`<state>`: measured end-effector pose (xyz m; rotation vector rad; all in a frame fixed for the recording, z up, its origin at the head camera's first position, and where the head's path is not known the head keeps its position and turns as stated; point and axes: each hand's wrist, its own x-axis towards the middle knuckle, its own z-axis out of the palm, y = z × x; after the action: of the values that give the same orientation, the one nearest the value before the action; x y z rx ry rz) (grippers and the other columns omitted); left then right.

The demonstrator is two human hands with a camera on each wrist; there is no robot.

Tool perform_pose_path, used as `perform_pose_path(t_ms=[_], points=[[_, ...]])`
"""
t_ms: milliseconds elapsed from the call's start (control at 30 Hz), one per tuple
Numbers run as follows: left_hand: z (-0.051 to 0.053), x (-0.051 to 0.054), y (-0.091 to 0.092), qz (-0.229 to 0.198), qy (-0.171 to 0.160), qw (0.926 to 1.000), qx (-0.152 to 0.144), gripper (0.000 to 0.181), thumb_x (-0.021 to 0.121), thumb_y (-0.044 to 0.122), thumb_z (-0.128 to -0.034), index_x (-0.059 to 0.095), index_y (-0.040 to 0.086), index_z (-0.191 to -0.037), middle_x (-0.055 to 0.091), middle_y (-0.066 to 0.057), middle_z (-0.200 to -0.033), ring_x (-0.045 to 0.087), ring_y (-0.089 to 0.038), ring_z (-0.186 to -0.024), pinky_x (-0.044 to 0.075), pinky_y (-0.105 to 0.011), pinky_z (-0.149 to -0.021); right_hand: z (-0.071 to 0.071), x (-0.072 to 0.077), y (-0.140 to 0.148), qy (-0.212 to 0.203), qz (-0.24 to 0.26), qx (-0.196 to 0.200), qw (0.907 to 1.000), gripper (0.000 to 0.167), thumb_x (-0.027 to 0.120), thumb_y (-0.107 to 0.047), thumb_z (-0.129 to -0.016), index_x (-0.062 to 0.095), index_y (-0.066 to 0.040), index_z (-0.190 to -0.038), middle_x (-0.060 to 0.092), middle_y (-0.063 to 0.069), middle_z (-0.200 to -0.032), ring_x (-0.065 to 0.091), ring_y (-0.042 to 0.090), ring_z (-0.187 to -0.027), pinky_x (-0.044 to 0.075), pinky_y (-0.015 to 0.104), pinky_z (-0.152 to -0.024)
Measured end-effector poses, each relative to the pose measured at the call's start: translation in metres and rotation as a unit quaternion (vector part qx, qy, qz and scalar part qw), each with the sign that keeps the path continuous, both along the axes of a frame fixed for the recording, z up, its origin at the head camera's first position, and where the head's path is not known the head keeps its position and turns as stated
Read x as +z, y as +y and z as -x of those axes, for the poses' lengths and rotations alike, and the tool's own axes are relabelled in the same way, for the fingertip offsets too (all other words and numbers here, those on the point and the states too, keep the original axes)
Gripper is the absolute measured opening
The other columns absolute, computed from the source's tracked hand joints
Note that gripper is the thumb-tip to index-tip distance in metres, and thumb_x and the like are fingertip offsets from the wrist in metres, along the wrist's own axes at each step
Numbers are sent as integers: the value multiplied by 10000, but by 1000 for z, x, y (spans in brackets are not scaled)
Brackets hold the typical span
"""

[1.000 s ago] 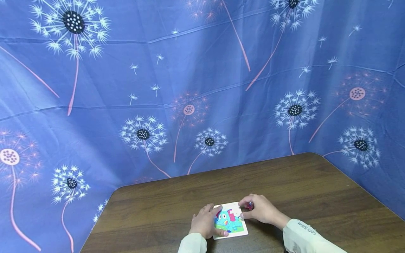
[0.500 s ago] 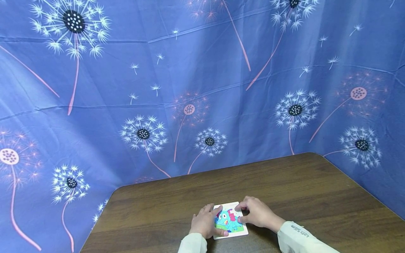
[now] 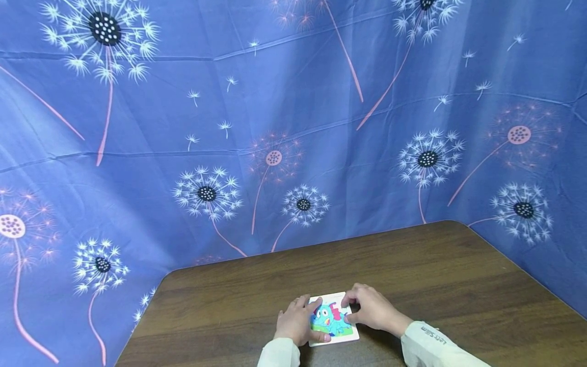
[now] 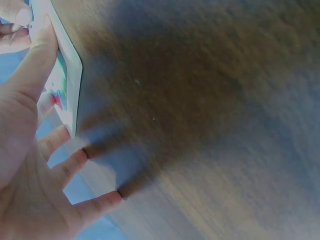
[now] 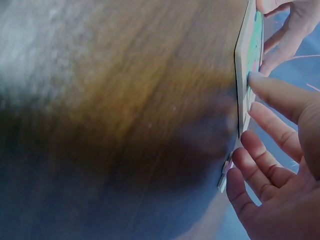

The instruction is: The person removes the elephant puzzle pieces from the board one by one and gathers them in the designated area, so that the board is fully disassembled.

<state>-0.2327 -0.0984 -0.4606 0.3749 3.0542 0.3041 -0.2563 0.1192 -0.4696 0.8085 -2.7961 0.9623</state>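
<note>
A small square picture puzzle [image 3: 335, 339] lies on the table, with a white border and a cartoon blue elephant. A white patch shows near its right side. My left hand [image 3: 295, 321] rests on its left side, thumb on the front part; the left wrist view shows its other fingers spread and fairly straight. My right hand [image 3: 373, 308] has its bent index finger and thumb on the puzzle's right side, tips apart. Whether they pinch a piece is hidden. In the right wrist view, a loose puzzle piece [image 5: 224, 175] lies beyond the board, close to the outer fingers.
The brown wood-grain table [image 3: 257, 300] spreads around both hands, with rounded far corners. A blue cloth [image 3: 293, 112] with a dandelion print hangs behind it and along the right side. Pale sleeves [image 3: 428, 344] cover the wrists.
My right hand has moved left from the puzzle's right edge onto its picture, then stayed there. The reddish piece seen under that hand earlier is now covered. The left hand has stayed put.
</note>
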Motion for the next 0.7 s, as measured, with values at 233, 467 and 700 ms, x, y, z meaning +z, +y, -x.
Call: perform_pose_path(t_ms=[233, 467, 700], points=[[-2, 4, -1, 94, 32, 10000, -2, 839, 868, 548, -678, 594, 296, -1430, 545, -91, -1443, 529, -361, -1310, 476, -678, -974, 1, 1, -3, -102, 97, -98, 9999, 285, 919, -158, -718, 687, -189, -880, 535, -74, -872, 506, 115, -817, 456, 299, -689], [-1, 2, -1, 64, 52, 10000, -8, 839, 866, 551, -681, 592, 295, -1432, 545, -94, -1442, 527, -363, -1309, 476, -681, -971, 0, 2, -2, -26, 65, -201, 9998, 329, 932, -185, -687, 657, -185, -868, 527, -71, -865, 507, 117, -815, 459, 299, -696], [-2, 0, -1, -16, 47, 10000, -32, 840, 871, 546, -679, 596, 289, -1429, 543, -96, -1443, 526, -368, -1307, 474, -684, -971, -1, 1, 2, 41, -44, -283, 9996, 293, 931, -225, -682, 680, -186, -830, 540, -92, -863, 532, 119, -816, 472, 329, -700]])
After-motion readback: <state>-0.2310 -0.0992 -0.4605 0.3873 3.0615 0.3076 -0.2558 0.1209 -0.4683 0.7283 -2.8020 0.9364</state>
